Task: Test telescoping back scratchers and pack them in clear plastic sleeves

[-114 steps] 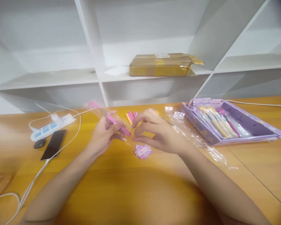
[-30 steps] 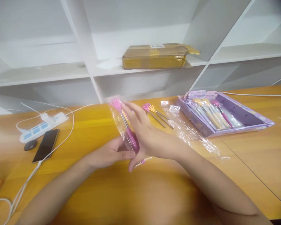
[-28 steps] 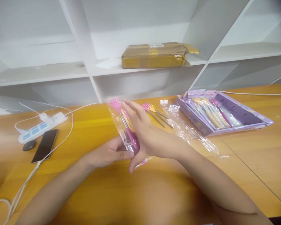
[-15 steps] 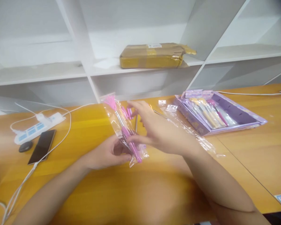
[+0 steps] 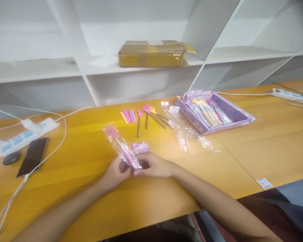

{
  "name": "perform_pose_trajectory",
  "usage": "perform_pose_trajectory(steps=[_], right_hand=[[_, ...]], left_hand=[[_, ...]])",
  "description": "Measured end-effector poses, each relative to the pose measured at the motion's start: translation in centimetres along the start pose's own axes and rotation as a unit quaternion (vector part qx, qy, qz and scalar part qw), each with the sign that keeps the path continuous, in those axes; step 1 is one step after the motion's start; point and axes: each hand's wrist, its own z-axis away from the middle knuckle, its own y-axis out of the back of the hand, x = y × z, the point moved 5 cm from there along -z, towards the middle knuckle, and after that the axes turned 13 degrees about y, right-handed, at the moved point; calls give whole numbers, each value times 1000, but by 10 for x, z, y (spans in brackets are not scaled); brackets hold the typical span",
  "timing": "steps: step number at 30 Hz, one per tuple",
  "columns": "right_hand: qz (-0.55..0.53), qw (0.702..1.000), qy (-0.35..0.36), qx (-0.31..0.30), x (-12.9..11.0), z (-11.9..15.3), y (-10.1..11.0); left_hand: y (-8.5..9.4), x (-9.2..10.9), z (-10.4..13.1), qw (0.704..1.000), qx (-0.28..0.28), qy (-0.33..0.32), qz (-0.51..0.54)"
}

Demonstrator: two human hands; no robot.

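Observation:
Both hands hold one clear plastic packet (image 5: 122, 146) with a pink-headed, metal-shafted tool in it, tilted up to the left. My left hand (image 5: 118, 171) grips its lower left side, and my right hand (image 5: 151, 164) pinches the lower end. Just beyond the right hand lie small purple printed cards (image 5: 140, 148). Farther back on the table are pink, purple and yellow sleeves (image 5: 128, 116) and several metal-handled, claw-shaped tools (image 5: 146, 116) with pink or yellow heads.
At the right, a purple open box (image 5: 242, 121) holds wrapped tools, with empty clear bags (image 5: 183, 141) beside it. A power strip (image 5: 27, 134), phone (image 5: 33, 156) and cables lie left. A taped carton (image 5: 151, 55) sits on the shelf.
My right hand has come down from over the loose tools to the packet's lower end, uncovering the sleeves, tools and cards. The view has shifted, showing more of the table's right and front edge.

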Motion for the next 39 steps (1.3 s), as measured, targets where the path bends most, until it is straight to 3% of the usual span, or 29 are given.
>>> perform_pose_trajectory(steps=[9, 17, 30, 35, 39], right_hand=[[38, 998, -3, -45, 1, 9, -8], [52, 997, 12, -51, 2, 8, -7], [43, 998, 12, -34, 10, 11, -8], [50, 998, 11, -34, 10, 12, -9], [27, 999, 11, -33, 5, 12, -9]], left_hand=[[5, -18, 2, 999, -25, 24, 10], [4, -15, -2, 999, -30, 35, 8], [-3, -14, 0, 989, -137, 40, -30], [-6, -4, 0, 990, -123, 37, -56], [-5, -7, 0, 990, -109, 90, -26]])
